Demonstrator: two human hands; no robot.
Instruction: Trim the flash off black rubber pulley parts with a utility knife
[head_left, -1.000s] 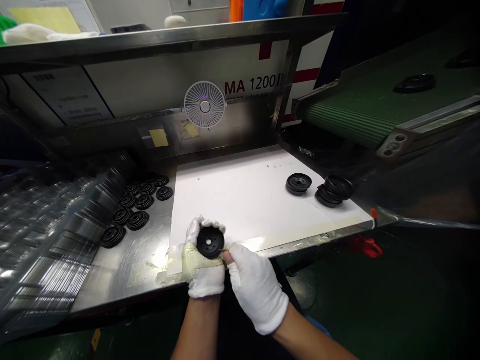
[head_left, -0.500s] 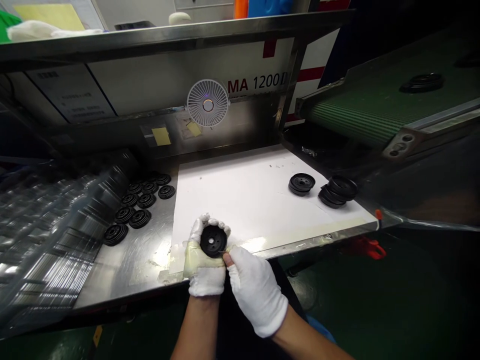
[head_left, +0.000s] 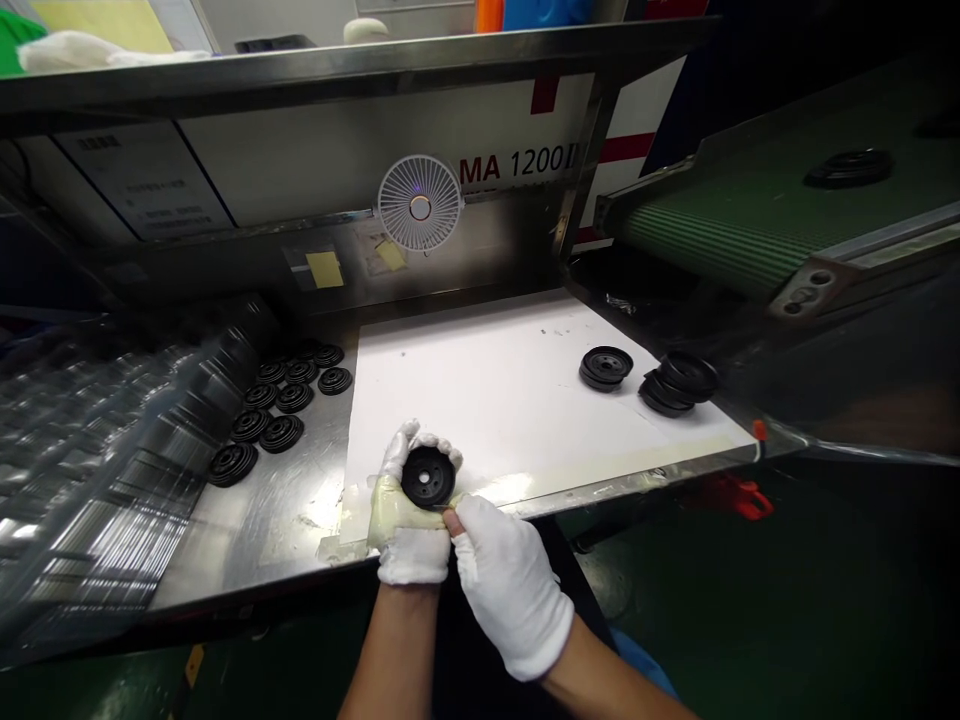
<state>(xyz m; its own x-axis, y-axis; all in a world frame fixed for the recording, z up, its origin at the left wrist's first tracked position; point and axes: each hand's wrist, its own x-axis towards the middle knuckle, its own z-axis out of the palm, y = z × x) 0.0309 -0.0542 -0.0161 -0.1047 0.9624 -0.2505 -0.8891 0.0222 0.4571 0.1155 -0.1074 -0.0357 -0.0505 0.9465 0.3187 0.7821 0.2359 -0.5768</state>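
Note:
A black round grooved plastic wheel (head_left: 428, 477) with a centre hole rests in my left hand (head_left: 401, 520), its face turned up. The white glove's fingers curl round the wheel's far edge. My right hand (head_left: 511, 585), also in a white glove, is closed close beside it, with a bare fingertip at the wheel's near rim. A thin sliver shows at that fingertip; what it belongs to is hidden in the fist. Both hands are over the front edge of the white sheet (head_left: 480, 400).
Several black wheels (head_left: 281, 433) sit on the metal table at left, beside clear plastic trays (head_left: 142, 500). More wheels (head_left: 606, 368) stand at the sheet's right. A green conveyor (head_left: 720, 230) carries another wheel (head_left: 851, 168). A small fan (head_left: 420, 203) is at the back.
The view has shifted slightly. My left hand still holds the wheel, tilted a little differently, and my right hand stays at its near rim.

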